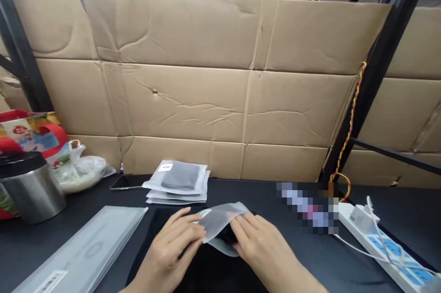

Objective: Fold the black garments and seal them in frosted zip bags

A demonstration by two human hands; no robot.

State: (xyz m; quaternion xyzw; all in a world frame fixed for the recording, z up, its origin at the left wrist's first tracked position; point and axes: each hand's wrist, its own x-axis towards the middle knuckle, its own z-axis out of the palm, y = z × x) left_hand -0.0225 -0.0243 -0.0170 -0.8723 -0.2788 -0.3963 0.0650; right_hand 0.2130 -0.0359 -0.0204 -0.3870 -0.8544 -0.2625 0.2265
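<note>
A frosted plastic bag (pixel 222 219) with a white label is held up in front of me, its mouth gaping toward me. My left hand (pixel 177 245) pinches the bag's left edge between thumb and fingers. My right hand (pixel 260 247) is at the mouth's right side, its curled fingers reaching in against a folded black cloth (pixel 227 234) inside; the fingertips are hidden. Under both hands lies a larger black cloth (pixel 213 272), hard to tell from the dark table. Just beyond the bag is a small stack of filled frosted bags (pixel 181 178).
Long frosted bags (pixel 86 242) lie at left, near a steel mug (pixel 32 192), a knotted plastic bag (pixel 82 171) and a colourful carrier bag (pixel 31 134). A phone (pixel 129 182) is behind. At right are a power strip (pixel 389 247) with cables and a blurred-out item (pixel 306 208). Cardboard (pixel 193 100) walls the back.
</note>
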